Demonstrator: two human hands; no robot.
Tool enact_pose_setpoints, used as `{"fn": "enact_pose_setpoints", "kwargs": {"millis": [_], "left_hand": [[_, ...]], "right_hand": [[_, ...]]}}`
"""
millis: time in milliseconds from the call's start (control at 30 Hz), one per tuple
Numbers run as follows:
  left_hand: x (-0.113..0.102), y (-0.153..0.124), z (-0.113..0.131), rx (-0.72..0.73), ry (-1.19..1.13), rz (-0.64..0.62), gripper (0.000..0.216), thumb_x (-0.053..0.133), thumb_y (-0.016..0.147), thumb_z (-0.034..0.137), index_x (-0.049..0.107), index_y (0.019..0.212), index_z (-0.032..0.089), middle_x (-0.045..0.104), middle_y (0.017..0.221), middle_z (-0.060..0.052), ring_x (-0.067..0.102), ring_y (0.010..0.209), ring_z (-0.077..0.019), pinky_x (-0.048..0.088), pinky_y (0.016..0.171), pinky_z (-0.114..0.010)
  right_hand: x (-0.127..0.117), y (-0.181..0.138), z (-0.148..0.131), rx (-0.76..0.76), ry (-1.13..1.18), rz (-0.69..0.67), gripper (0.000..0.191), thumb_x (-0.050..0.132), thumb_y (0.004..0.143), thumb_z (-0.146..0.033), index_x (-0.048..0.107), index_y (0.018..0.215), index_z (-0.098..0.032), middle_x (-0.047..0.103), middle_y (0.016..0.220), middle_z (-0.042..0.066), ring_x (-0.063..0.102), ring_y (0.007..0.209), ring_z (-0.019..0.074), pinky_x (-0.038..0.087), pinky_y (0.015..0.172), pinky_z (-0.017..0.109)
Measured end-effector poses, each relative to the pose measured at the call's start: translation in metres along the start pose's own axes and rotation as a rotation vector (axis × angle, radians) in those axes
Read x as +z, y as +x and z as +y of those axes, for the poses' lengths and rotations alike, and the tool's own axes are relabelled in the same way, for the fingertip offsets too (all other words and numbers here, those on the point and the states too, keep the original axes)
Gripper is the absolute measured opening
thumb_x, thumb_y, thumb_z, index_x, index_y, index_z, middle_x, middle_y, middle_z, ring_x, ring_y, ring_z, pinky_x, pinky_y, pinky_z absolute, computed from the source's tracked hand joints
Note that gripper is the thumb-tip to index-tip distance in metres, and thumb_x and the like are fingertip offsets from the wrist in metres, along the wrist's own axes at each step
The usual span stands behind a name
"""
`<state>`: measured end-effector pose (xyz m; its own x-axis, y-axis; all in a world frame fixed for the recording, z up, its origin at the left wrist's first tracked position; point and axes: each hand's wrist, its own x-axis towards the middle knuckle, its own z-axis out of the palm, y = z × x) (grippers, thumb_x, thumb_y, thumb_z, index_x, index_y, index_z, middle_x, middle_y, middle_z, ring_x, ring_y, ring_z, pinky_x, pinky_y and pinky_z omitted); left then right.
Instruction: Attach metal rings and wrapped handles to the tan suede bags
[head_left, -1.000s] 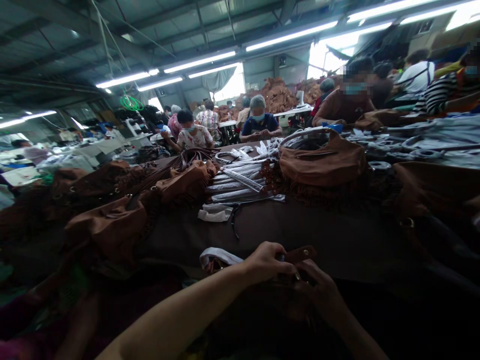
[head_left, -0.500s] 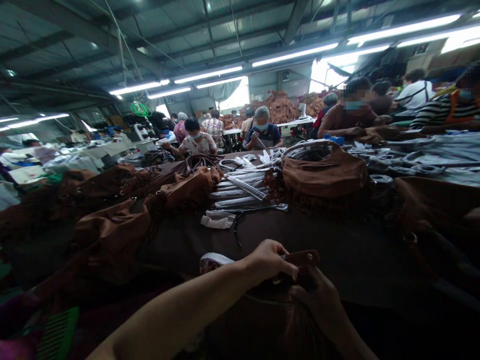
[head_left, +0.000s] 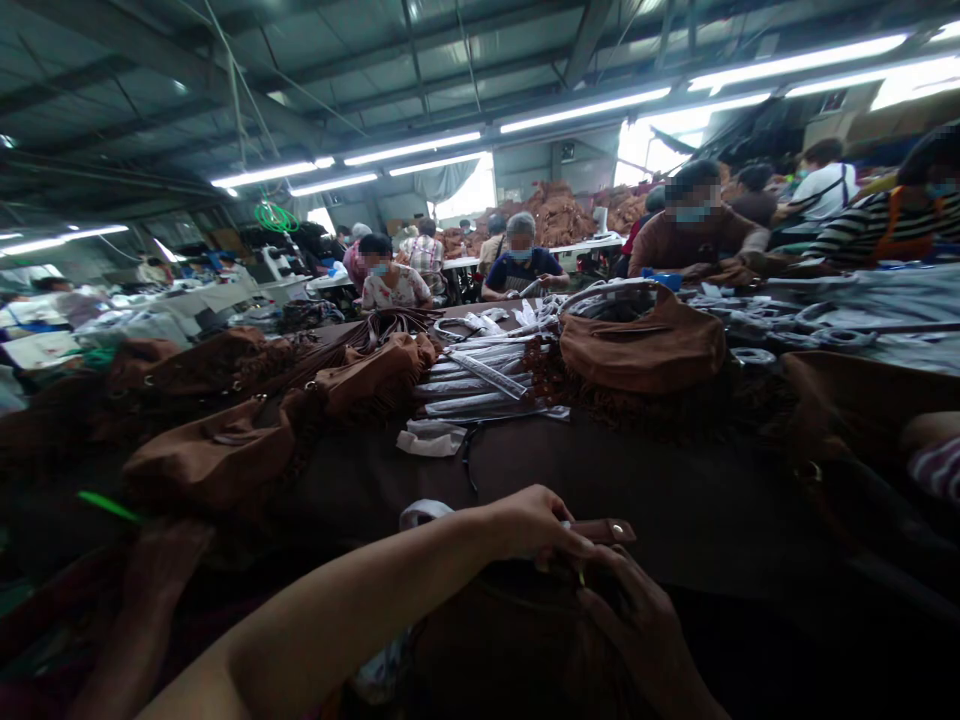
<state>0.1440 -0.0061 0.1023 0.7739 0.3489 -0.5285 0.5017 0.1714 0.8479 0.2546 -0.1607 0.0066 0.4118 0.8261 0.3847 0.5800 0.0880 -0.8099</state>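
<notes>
My left hand [head_left: 536, 522] is closed on a brown leather strap [head_left: 604, 531], whose end with a round metal stud sticks out to the right. Just below it, my right hand [head_left: 637, 610] has its fingers bent together at the dark underside of the strap. A small shiny bit shows between the two hands; what the right fingers pinch is hidden in shadow. Under both hands lies a dark brown bag [head_left: 517, 640], mostly lost in darkness. A white-wrapped handle [head_left: 425, 513] rises behind my left forearm.
Fringed brown bags lie at left [head_left: 217, 450] and ahead [head_left: 645, 350]. White-wrapped strips [head_left: 476, 375] are stacked on the dark table [head_left: 555, 455], by a loose black cord [head_left: 468, 460]. A co-worker's hand [head_left: 169, 560] is close at left, a striped sleeve [head_left: 937, 470] at right.
My right hand has shifted up against my left fingers, and the strap end sits slightly lower. A co-worker's arm has come in at left, where the green comb has moved up. A striped sleeve appears at right.
</notes>
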Motion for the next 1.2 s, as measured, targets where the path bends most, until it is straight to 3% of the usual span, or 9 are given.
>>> {"fn": "enact_pose_setpoints", "kwargs": {"millis": [133,200,333,467,600,733,867,1000,1200], "left_hand": [[-0.012,-0.002,0.002,0.125,0.079,0.038,0.053,0.078,0.061,0.048,0.067,0.099,0.012,0.065,0.063,0.0,0.052,0.05,-0.0084,0.036,0.049,-0.019],[-0.021,-0.008,0.009,0.173,0.17,0.013,0.046,0.074,0.066,0.045,0.069,0.098,0.012,0.063,0.061,0.001,0.054,0.054,-0.0094,0.038,0.055,-0.02],[-0.033,-0.026,0.032,0.159,0.677,0.072,0.028,0.063,0.076,0.039,0.072,0.09,0.018,0.066,0.067,0.001,0.057,0.06,-0.0118,0.04,0.059,-0.021],[-0.019,-0.036,0.046,0.193,1.27,0.071,0.026,0.058,0.078,0.04,0.072,0.083,0.019,0.071,0.079,-0.007,0.065,0.076,-0.0217,0.044,0.069,-0.029],[0.007,-0.031,0.034,0.235,1.462,-0.027,0.023,0.054,0.078,0.029,0.07,0.091,0.018,0.072,0.088,-0.013,0.067,0.078,-0.0258,0.045,0.069,-0.032],[0.013,-0.019,0.021,0.179,1.429,-0.137,0.018,0.056,0.077,0.023,0.07,0.087,0.022,0.073,0.086,-0.008,0.067,0.075,-0.0227,0.043,0.061,-0.027],[-0.011,-0.014,0.031,0.056,1.179,-0.08,0.015,0.059,0.073,0.02,0.072,0.079,0.024,0.067,0.064,0.0,0.058,0.056,-0.0153,0.037,0.053,-0.023],[-0.043,-0.014,0.053,0.195,0.972,0.069,0.017,0.065,0.066,0.021,0.072,0.082,0.021,0.06,0.058,0.003,0.051,0.052,-0.0121,0.032,0.052,-0.022],[-0.065,-0.011,0.073,0.241,0.515,-0.074,0.022,0.069,0.066,0.022,0.069,0.086,0.014,0.061,0.064,0.003,0.051,0.057,-0.0093,0.036,0.057,-0.021]], "right_hand": [[-0.001,0.001,0.002,0.001,0.004,0.024,0.027,0.064,0.078,-0.039,0.067,0.1,-0.023,0.072,0.104,0.008,0.068,0.097,0.0262,0.057,0.082,0.036],[-0.003,0.003,0.002,0.033,0.024,0.032,0.026,0.064,0.079,-0.04,0.067,0.098,-0.023,0.071,0.101,0.007,0.069,0.093,0.0252,0.058,0.079,0.033],[-0.006,0.006,-0.001,0.094,0.043,0.002,0.025,0.064,0.08,-0.041,0.066,0.099,-0.024,0.071,0.096,0.004,0.068,0.09,0.0228,0.057,0.077,0.03],[-0.007,0.008,-0.007,0.083,0.06,-0.04,0.024,0.063,0.081,-0.042,0.067,0.098,-0.025,0.069,0.095,0.003,0.067,0.088,0.0208,0.055,0.078,0.029],[-0.004,0.008,-0.012,0.055,0.076,-0.076,0.023,0.064,0.081,-0.041,0.067,0.098,-0.025,0.069,0.092,0.002,0.066,0.087,0.0197,0.054,0.077,0.028],[-0.007,0.005,-0.01,0.06,0.065,-0.1,0.023,0.063,0.083,-0.041,0.067,0.099,-0.025,0.069,0.094,0.002,0.066,0.089,0.0196,0.053,0.079,0.027],[-0.01,0.002,-0.005,0.068,0.067,-0.091,0.023,0.062,0.083,-0.041,0.066,0.099,-0.025,0.069,0.094,0.002,0.066,0.089,0.0189,0.053,0.078,0.026],[-0.009,-0.001,0.002,0.082,0.067,-0.088,0.024,0.062,0.083,-0.041,0.065,0.101,-0.026,0.07,0.097,0.002,0.067,0.09,0.0197,0.054,0.079,0.027],[-0.005,-0.002,0.007,0.066,0.053,-0.096,0.025,0.062,0.082,-0.041,0.065,0.103,-0.027,0.07,0.099,0.002,0.068,0.092,0.0205,0.055,0.08,0.026]]}}
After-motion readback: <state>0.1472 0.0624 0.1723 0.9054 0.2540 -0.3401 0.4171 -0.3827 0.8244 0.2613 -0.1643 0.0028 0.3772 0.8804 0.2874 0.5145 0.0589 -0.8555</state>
